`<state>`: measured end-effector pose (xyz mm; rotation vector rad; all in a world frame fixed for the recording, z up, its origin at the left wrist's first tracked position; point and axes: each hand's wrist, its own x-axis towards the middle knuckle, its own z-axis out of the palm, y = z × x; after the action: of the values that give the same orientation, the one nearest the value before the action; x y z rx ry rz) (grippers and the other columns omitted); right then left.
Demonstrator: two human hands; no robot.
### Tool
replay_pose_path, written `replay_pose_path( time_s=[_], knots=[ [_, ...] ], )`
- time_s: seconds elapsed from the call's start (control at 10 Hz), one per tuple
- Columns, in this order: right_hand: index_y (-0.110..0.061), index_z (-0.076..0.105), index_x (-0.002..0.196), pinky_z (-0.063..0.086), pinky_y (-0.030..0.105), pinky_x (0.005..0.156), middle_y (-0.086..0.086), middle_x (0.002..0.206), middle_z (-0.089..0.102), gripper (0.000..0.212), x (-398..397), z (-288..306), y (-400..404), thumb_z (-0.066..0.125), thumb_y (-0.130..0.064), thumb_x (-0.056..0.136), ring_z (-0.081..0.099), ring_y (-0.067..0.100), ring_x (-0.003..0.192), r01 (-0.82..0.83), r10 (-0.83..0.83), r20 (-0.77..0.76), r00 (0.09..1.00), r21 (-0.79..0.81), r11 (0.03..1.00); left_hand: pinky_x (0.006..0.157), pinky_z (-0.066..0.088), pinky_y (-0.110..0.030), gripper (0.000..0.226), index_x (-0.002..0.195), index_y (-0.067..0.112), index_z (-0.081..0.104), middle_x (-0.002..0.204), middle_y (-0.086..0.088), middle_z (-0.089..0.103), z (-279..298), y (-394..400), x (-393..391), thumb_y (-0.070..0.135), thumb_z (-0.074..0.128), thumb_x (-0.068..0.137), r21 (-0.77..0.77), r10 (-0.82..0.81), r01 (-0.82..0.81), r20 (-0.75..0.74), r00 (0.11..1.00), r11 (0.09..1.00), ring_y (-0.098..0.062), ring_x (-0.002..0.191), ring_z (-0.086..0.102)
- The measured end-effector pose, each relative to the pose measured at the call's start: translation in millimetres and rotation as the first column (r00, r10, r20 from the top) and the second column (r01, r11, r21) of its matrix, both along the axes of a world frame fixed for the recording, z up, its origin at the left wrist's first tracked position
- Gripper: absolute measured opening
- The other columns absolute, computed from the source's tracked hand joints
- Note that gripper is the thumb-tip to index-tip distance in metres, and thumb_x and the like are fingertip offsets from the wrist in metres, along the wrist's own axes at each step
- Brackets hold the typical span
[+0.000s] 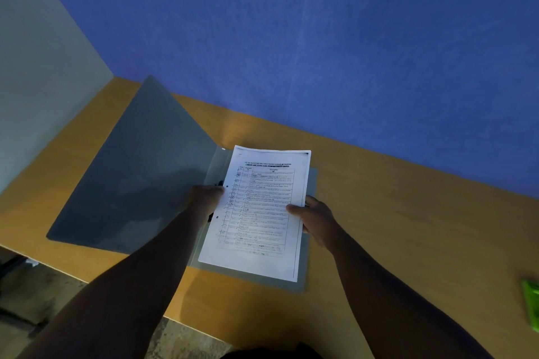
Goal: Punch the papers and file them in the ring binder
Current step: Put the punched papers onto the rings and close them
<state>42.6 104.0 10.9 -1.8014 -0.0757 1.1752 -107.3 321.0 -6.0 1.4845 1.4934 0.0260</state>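
Now both hands, left hand (205, 197) and right hand (313, 214), pinch the white printed paper sheets (256, 213) (two holes punched) over an open grey plastic ring binder (140, 172) on the smooth wooden tabletop (408, 227).

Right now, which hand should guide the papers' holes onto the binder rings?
Left, probably. The left hand holds the papers at the punched edge, over the binder spine; the right hand grips the far edge.

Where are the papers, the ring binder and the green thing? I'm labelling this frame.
papers (262, 213): head view, middle of the printed top sheet.
ring binder (140, 172): head view, inside of the opened grey front cover.
green thing (531, 303): head view, its visible part at the right edge.
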Motion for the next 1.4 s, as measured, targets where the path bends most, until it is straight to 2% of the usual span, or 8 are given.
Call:
replay_pose_path(
  time_s=[0.3,0.5,0.7,0.8,0.9,1.0,1.1,1.4],
  knots=[
    [-0.018,0.066,0.113,0.059,0.037,0.081,-0.001,0.109,0.073,0.029,0,6,0,0.073,-0.016,0.085,0.07,0.02,0.097,-0.02,0.02,-0.013,1.0,0.011,1.0,0.068,0.041,-0.029,0.034,0.083,0.0,0.06,0.085,-0.018,0.064,1,-3,6,0.03,0.055,0.098,-0.02,-0.077,0.076,-0.05,0.996,0.997,-0.029,0.08,0.064],
    [-0.016,0.066,0.114,0.058,0.032,0.073,-0.001,0.109,0.073,0.029,-2,11,3,0.072,-0.015,0.086,0.07,0.018,0.095,-0.028,0.028,-0.018,0.999,0.023,0.999,0.065,0.043,-0.03,0.024,0.078,0.007,0.056,0.079,-0.007,0.055,0,1,8,0.023,0.06,0.095,-0.055,-0.007,0.005,-0.025,1.0,0.998,-0.018,0.068,0.052],
    [-0.016,0.066,0.115,0.059,0.036,0.078,0.0,0.11,0.073,0.03,0,10,0,0.073,-0.016,0.085,0.071,0.02,0.097,-0.042,0.042,-0.003,0.999,0.016,0.999,0.092,0.053,-0.038,0.021,0.092,0.016,0.061,0.097,-0.005,0.062,-3,2,1,0.036,0.067,0.09,-0.046,0.012,-0.012,-0.003,1.0,0.999,-0.023,0.088,0.058],
    [-0.016,0.066,0.114,0.06,0.037,0.079,0.0,0.109,0.074,0.03,1,10,-1,0.073,-0.015,0.085,0.071,0.02,0.096,-0.039,0.039,-0.003,0.999,0.019,0.999,0.084,0.057,-0.041,0.028,0.089,0.014,0.062,0.092,-0.008,0.064,-2,3,2,0.04,0.071,0.085,-0.07,0.029,-0.031,-0.023,0.999,0.997,-0.024,0.081,0.06],
    [-0.017,0.066,0.113,0.059,0.043,0.085,0.0,0.108,0.074,0.029,1,10,-2,0.073,-0.015,0.085,0.071,0.022,0.097,-0.036,0.036,-0.014,0.999,0.022,0.999,0.051,0.044,-0.028,0.033,0.088,0.004,0.063,0.074,-0.008,0.061,8,-2,4,0.035,0.072,0.086,-0.101,0.055,-0.06,-0.058,0.997,0.993,-0.022,0.058,0.055],
    [-0.016,0.066,0.112,0.058,0.045,0.087,0.001,0.108,0.074,0.029,0,10,-2,0.074,-0.014,0.084,0.071,0.023,0.098,-0.029,0.029,-0.024,0.999,0.022,0.999,0.054,0.046,-0.027,0.036,0.098,-0.001,0.066,0.091,-0.013,0.072,10,-3,5,0.033,0.074,0.085,-0.126,0.016,-0.026,-0.077,0.997,0.992,-0.025,0.072,0.067],
    [-0.016,0.068,0.11,0.058,0.044,0.086,0.001,0.107,0.074,0.027,0,10,-2,0.074,-0.013,0.084,0.072,0.022,0.097,-0.015,0.017,-0.045,0.999,0.035,0.999,0.082,0.055,-0.036,0.038,0.107,-0.002,0.068,0.105,-0.015,0.073,17,0,4,0.032,0.065,0.091,-0.081,-0.169,0.158,-0.147,0.975,0.984,-0.029,0.095,0.07],
    [-0.015,0.068,0.111,0.061,0.035,0.074,0.002,0.107,0.074,0.028,-5,8,0,0.074,-0.011,0.084,0.072,0.021,0.093,0.013,-0.012,-0.075,0.997,0.015,1.0,0.086,0.05,-0.029,0.026,0.11,0.003,0.071,0.113,-0.01,0.07,33,6,-5,0.018,0.063,0.09,-0.071,-0.632,0.672,-0.424,0.648,0.737,-0.023,0.104,0.067]
  ],
)
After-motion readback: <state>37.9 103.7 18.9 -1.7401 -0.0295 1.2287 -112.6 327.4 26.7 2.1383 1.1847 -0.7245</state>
